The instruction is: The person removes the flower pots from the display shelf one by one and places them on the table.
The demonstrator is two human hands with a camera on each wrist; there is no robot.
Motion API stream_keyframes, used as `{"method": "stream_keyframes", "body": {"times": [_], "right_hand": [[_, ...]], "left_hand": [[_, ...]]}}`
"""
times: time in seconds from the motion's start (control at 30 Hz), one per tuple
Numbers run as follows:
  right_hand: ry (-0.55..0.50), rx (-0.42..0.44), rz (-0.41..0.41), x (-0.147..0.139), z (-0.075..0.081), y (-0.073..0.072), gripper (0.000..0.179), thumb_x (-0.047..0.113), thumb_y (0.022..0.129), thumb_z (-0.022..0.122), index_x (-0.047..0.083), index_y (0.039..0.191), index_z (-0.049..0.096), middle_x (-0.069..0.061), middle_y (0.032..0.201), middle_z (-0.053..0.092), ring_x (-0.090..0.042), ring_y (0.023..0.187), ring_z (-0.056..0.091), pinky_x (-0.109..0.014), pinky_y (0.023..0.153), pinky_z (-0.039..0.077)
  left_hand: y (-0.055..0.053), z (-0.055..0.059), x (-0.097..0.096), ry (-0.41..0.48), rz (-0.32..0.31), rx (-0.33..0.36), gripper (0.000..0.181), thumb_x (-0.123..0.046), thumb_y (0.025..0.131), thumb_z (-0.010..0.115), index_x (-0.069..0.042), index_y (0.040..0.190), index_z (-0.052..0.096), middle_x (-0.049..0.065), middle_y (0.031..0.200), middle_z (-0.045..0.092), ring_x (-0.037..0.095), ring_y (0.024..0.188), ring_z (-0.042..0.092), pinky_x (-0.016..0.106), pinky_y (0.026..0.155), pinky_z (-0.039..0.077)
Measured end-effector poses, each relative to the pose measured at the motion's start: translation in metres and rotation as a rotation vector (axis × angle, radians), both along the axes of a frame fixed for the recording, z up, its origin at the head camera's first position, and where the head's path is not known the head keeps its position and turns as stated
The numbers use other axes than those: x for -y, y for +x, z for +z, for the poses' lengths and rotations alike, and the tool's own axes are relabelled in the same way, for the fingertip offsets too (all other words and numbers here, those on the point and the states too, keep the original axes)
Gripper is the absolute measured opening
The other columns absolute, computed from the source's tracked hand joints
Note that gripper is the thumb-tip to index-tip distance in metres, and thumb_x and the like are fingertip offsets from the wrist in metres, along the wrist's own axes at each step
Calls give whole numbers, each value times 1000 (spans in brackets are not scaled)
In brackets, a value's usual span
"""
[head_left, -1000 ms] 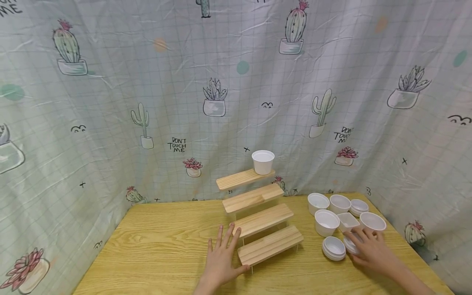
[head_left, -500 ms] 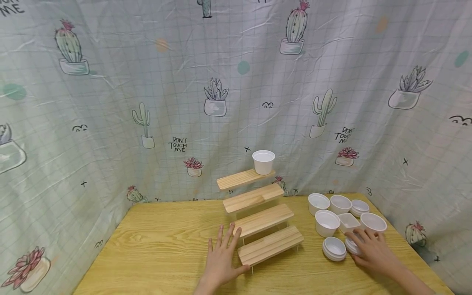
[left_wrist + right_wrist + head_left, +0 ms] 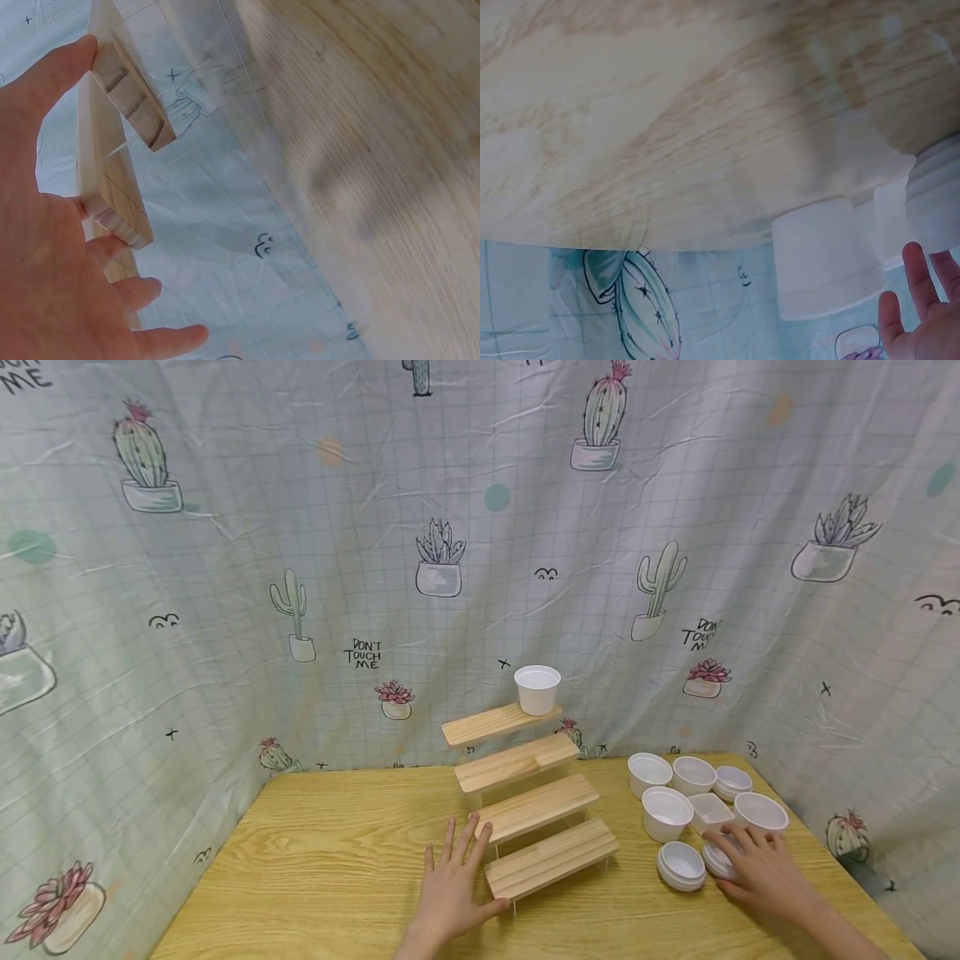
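A tiered wooden stand (image 3: 551, 860) with clear supports stands on the table. My left hand (image 3: 450, 893) is spread at its left end. In the left wrist view, the thumb touches the end of the lowest board (image 3: 135, 97), and the fingers lie by the boards above. At the right, my right hand (image 3: 761, 868) holds a small round white tub (image 3: 718, 860), its index finger over the far side and thumb at the near side. The hand hides part of it. In the right wrist view, a ribbed white tub (image 3: 937, 199) is beside the outstretched other fingers.
A white cup (image 3: 537, 690) stands on the top board. Around my right hand are a round tub (image 3: 681, 867), a deep cup (image 3: 667, 814), a square dish (image 3: 711, 812), a wide bowl (image 3: 761, 812) and several other white containers. A cactus-print curtain (image 3: 337, 527) hangs behind the table (image 3: 322, 860).
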State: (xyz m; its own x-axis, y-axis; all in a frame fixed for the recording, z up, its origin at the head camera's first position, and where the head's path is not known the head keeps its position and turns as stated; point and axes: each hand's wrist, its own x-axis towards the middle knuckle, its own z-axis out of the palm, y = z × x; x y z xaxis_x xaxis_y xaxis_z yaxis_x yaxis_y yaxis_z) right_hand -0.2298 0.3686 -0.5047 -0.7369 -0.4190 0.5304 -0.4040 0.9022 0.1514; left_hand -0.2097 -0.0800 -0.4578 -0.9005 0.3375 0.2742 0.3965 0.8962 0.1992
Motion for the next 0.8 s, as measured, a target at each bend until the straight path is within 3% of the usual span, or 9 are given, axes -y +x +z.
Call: {"method": "stream_keyframes", "body": {"times": [0.17, 0.37, 0.63, 0.8], "right_hand": [[-36, 13, 10, 0, 12, 5, 66, 33, 49, 80, 18, 109, 55, -3, 100, 52, -23, 90, 47, -41, 68, 28], [-67, -32, 70, 7, 31, 7, 64, 26, 51, 79, 17, 110, 56, -3, 103, 54, -18, 87, 45, -36, 65, 26], [-125, -30, 137, 35, 60, 0, 53, 26, 66, 73, 14, 114, 56, -7, 109, 54, -21, 98, 46, -40, 72, 30], [-149, -64, 190, 59, 77, -8, 50, 22, 67, 72, 14, 113, 56, -7, 109, 54, -21, 95, 47, -43, 73, 31]], "left_hand": [[0, -1, 0, 12, -5, 0, 96, -61, 65, 64, -19, 142, 23, 5, 150, 17, 37, 136, 13, 69, 96, 22], [1, -1, -1, 25, -10, 5, 96, -60, 65, 64, -19, 142, 23, 5, 150, 16, 37, 136, 12, 70, 96, 21], [1, 0, 0, 15, -9, 8, 96, -60, 66, 64, -19, 142, 23, 5, 151, 15, 37, 136, 12, 70, 96, 22], [1, 1, 0, 11, -7, 2, 96, -60, 65, 64, -19, 142, 24, 7, 150, 17, 37, 136, 13, 69, 96, 23]]}}
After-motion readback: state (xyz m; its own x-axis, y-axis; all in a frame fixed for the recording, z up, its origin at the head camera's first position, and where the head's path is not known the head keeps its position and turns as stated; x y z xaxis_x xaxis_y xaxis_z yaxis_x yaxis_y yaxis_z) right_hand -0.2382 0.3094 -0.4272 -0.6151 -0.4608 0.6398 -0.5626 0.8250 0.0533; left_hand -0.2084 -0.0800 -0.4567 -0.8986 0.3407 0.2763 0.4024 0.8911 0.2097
